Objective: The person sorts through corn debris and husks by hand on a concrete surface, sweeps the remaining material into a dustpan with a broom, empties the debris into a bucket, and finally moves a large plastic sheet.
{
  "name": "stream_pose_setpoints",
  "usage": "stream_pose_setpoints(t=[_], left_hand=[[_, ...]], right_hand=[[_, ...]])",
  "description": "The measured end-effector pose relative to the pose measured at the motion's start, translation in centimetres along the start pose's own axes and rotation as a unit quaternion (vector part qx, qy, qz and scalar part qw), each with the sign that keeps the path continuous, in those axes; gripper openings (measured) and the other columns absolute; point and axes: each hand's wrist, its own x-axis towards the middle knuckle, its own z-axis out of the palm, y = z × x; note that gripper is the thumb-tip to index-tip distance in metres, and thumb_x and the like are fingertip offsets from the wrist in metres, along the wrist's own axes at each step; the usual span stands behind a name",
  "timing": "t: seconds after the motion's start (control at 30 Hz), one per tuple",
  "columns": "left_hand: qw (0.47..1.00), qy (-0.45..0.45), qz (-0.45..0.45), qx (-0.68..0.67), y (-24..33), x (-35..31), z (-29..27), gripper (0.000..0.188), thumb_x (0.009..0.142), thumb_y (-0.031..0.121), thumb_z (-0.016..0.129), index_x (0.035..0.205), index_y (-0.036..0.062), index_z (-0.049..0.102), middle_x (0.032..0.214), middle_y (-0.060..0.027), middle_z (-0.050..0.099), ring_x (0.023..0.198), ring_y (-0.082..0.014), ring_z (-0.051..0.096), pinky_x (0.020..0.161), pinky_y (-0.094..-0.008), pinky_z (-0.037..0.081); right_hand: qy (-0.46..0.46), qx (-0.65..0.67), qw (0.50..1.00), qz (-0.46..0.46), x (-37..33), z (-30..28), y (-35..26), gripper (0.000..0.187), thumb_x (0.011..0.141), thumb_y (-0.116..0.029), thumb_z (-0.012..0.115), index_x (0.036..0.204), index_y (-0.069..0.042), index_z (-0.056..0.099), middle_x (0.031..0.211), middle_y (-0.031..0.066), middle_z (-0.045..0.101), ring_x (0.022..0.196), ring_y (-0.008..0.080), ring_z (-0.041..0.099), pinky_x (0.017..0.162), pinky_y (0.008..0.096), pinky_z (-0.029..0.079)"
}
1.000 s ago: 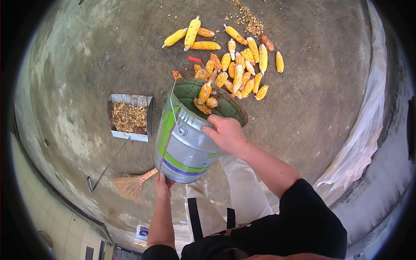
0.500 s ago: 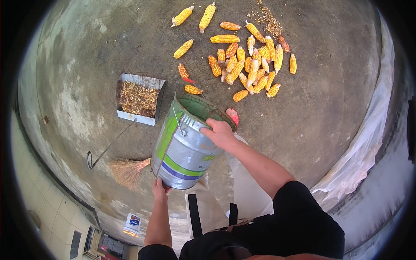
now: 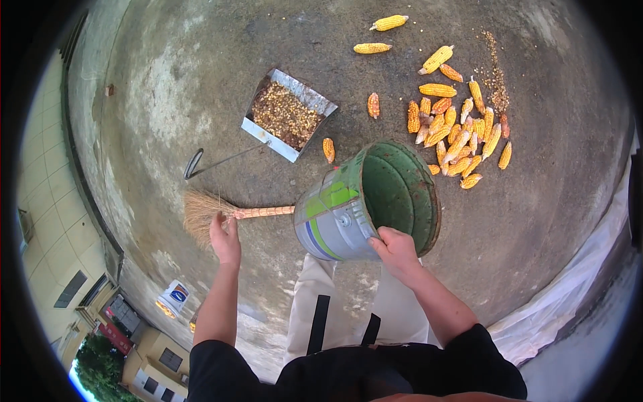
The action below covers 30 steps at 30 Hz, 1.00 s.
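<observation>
A metal bucket (image 3: 335, 234) with green and blue stripes is tilted well over, its green, rust-spotted inside facing right; I see no contents in it. My right hand (image 3: 396, 253) grips its rim at the near side, thumb over the edge. My left hand (image 3: 226, 240) is off the bucket, fingers apart, above the straw broom (image 3: 204, 213) near where bristles and handle meet. Whether it touches the broom I cannot tell. The bucket covers the end of the broom's handle. Beyond the broom lies a metal dustpan (image 3: 315, 100) holding corn kernels and debris.
Many corn cobs (image 3: 462, 144) lie heaped on the concrete floor (image 3: 167, 114) at the far right, with loose kernels (image 3: 494, 74) beside them. A white bag (image 3: 173, 298) with cobs stands at lower left. Plastic sheeting (image 3: 556, 301) runs along the right edge.
My left hand has let go of the bucket's bottom and moved left over the broom. The bucket has tipped further onto its side, opening turned right, with my right hand still on the rim. The view has shifted.
</observation>
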Motion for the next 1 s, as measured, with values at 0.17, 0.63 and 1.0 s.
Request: stream_pose_setpoints(t=[0.17, 0.63, 1.0], left_hand=[[0.936, 0.05, 0.332, 0.104, 10.3, 11.8, -9.2, 0.042, 0.076, 0.018, 0.063, 0.112, 0.0039, 0.048, 0.099, -0.013, 0.055, 0.093, -0.0296, 0.051, 0.083, -0.038, 0.04], [0.944, -0.208, -0.061, -0.248, -3.3, 7.7, -16.0, 0.024, 0.079, 0.02, 0.062, 0.066, 0.0029, 0.051, 0.056, 0.0039, 0.04, 0.052, -0.0055, 0.034, 0.046, -0.0246, 0.028], [0.811, -0.186, -0.142, -0.537, -7.9, -4.0, -26.7, 0.034, 0.068, 0.017, 0.07, 0.088, -0.004, 0.052, 0.064, -0.0083, 0.055, 0.043, -0.0113, 0.049, 0.04, -0.0218, 0.038]], right_hand=[[0.054, -0.108, 0.992, -0.046, -2.3, 2.5, -1.2, 0.02, 0.076, -0.015, 0.059, 0.068, -0.003, 0.045, 0.067, 0.0138, 0.051, 0.066, 0.0334, 0.052, 0.057, 0.0413, 0.041], [0.143, -0.211, 0.962, -0.096, 3.5, -5.1, -12.4, 0.026, 0.077, -0.013, 0.06, 0.065, 0.001, 0.041, 0.06, 0.0165, 0.041, 0.054, 0.0299, 0.04, 0.052, 0.0354, 0.036], [0.098, -0.405, 0.859, -0.296, 22.7, 10.6, -16.9, 0.012, 0.077, -0.019, 0.054, 0.074, -0.007, 0.055, 0.076, 0.0118, 0.059, 0.076, 0.0294, 0.058, 0.067, 0.0396, 0.047]])
